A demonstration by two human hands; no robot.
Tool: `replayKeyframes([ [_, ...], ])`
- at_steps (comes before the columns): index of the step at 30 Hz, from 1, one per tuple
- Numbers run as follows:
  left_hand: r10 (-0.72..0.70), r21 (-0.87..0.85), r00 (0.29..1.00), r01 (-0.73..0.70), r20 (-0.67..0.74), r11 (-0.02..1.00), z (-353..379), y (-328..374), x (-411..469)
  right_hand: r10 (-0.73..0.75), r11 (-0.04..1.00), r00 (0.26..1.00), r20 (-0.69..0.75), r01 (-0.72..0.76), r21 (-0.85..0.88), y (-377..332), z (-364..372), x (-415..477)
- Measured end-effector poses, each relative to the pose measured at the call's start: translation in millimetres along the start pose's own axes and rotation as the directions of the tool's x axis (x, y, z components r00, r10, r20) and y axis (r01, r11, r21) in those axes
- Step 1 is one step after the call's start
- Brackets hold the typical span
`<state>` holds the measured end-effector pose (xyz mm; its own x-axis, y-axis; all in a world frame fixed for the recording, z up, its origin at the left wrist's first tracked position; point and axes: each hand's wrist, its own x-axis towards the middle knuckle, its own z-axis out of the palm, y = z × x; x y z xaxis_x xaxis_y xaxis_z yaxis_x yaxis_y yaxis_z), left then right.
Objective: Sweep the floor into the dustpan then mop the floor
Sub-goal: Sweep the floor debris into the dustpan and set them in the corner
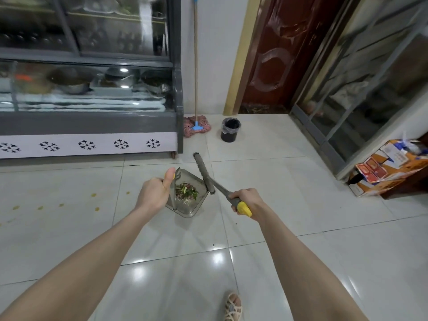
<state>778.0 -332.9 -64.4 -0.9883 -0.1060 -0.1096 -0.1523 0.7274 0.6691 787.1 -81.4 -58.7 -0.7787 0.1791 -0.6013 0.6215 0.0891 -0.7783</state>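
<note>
My left hand (155, 191) grips the yellow-tipped handle of a grey dustpan (188, 210), which holds a pile of green and reddish scraps (186, 192). My right hand (246, 201) grips the yellow end of a grey broom handle. The broom head (203, 173) lies along the dustpan's right side. A mop (197, 126) with a pink string head, a blue clamp and a long pole leans against the wall at the back.
A small black bin (230, 130) with a liner stands right of the mop. A glass display fridge (88, 126) fills the left. A brown door (284, 54), a glass partition and cardboard boxes (389, 167) are at right. Yellow spots (40, 207) dot the white tiles. My sandalled foot (233, 306) shows below.
</note>
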Motion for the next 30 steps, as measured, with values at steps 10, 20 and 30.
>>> replayKeyframes([
  [10,-0.073,-0.102,0.996,0.067,-0.058,0.993,116,140,71,-0.033,0.994,0.999,-0.012,0.031,-0.100,-52,-174,94],
  [20,0.003,-0.083,0.997,-0.009,-0.077,0.997,180,253,189,-0.031,0.997,0.999,-0.027,0.029,-0.074,-126,-282,213],
  [30,0.021,-0.104,0.989,-0.037,-0.143,0.994,217,333,368,-0.122,0.963,0.992,0.021,0.124,-0.241,-270,-336,382],
])
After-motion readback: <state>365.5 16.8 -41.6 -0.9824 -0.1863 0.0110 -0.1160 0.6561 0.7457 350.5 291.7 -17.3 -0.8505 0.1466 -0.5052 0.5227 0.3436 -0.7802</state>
